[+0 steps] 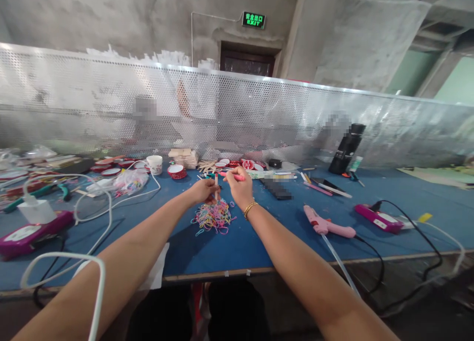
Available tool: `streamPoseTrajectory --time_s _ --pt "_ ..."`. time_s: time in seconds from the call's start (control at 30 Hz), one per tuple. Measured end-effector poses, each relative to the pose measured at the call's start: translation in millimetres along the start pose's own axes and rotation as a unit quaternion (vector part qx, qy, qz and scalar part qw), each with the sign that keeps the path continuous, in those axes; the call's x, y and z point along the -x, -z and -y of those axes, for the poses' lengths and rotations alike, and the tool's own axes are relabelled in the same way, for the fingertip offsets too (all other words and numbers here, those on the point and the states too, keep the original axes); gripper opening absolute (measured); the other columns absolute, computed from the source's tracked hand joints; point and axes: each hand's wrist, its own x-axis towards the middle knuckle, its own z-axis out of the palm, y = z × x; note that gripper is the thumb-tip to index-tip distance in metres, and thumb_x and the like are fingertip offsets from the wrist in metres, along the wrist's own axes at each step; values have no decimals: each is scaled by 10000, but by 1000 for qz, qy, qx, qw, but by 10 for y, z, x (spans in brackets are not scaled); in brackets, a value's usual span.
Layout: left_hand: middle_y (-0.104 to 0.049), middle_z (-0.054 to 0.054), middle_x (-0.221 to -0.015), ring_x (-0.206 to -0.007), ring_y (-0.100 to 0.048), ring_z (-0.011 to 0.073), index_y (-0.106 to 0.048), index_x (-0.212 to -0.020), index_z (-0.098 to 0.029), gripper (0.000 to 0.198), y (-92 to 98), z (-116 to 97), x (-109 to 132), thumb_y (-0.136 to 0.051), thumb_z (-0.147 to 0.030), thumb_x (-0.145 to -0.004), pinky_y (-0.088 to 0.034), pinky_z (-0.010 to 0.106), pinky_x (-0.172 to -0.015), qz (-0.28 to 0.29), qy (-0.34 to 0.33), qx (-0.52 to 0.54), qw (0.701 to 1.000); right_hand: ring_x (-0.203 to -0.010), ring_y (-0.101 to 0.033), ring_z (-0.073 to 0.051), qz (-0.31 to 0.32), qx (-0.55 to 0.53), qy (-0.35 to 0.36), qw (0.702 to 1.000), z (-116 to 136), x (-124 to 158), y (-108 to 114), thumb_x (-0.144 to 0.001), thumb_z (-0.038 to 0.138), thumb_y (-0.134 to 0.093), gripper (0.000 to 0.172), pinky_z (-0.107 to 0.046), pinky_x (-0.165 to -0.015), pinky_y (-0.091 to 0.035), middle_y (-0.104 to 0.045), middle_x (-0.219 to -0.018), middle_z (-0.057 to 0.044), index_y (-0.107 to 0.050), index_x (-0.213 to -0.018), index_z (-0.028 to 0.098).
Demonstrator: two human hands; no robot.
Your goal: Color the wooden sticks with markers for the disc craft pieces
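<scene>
My left hand [205,190] is closed on a flat wooden craft stick [216,187], held upright over the table. Pinched in my right hand [240,183] is a pink-red marker pen [230,175], its tip pointing left, close to the top of the stick. I cannot tell whether the tip touches the wood. Just below both hands lies a loose heap of small coloured plastic loops [214,216], in pink, yellow, blue and purple. A gold bracelet [250,209] circles my right wrist.
A pink glue gun [326,225] and a purple power strip [379,218] lie to the right. Another power strip [37,235] with white cables is at left. Behind stand a paper cup [154,164], red-rimmed discs [177,171], wooden pieces [184,157] and a black bottle [347,148].
</scene>
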Motion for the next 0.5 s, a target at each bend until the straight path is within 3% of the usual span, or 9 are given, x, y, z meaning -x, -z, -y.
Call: streamPoseTrajectory --time_s 0.2,0.33,0.5 --pt "-662 26 -648 -463 -596 105 -514 -785 -157 232 -2 12 -7 -604 -368 -822 -421 192 -443 0 -11 -12 1000 -677 -590 -153 16 22 5 1000 -3 -10 3 -801 304 -521 142 -270 -701 -432 -642 -683 13 -543 -694 213" --pt "-659 20 -626 -449 -584 95 -528 -769 -154 189 -4 -11 4 -574 -322 -842 -378 176 -420 -4 -23 -29 999 -674 -608 -147 -16 -25 -14 999 -53 -44 4 -811 318 -515 141 -270 -703 -452 -651 -695 10 -548 -726 211" --pt "-678 38 -651 -459 -585 93 -552 -737 -147 180 6 -21 0 -590 -299 -826 -319 169 -402 -14 -49 -44 998 -628 -603 -146 -9 -61 -20 998 -78 -50 3 -794 327 -532 145 -270 -667 -464 -639 -642 11 -535 -710 209"
